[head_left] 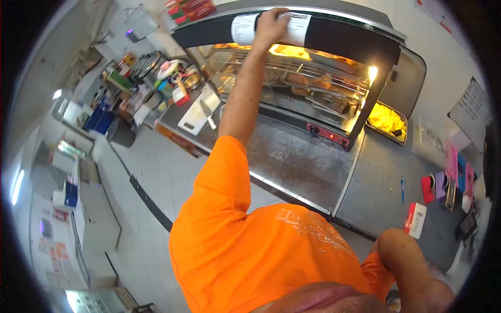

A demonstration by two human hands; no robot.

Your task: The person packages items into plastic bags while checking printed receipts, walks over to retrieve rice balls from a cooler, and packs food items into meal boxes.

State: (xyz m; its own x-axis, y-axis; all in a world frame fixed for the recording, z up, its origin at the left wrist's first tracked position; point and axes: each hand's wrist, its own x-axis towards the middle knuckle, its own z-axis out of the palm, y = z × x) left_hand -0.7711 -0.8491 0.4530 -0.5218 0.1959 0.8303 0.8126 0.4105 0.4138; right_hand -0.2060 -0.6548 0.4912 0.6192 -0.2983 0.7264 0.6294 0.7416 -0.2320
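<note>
My left hand (271,26) is stretched up to the dark front panel of a glass-fronted food warmer (339,49). Its fingers are curled at the panel's upper edge, over the printed paper sheet (298,28) there. A second printed sheet (243,29) hangs just left of the hand. Behind the glass, trays and wire racks hold food under yellow light. My right arm is bent at the lower right, and its hand does not show.
A knife (207,115) lies on a white cutting board (193,119) left of the warmer. On the right stand a tray of yellow food (386,123), a blue pen (402,189) and a red-and-white box (415,220). Utensils and pots crowd the far-left counter.
</note>
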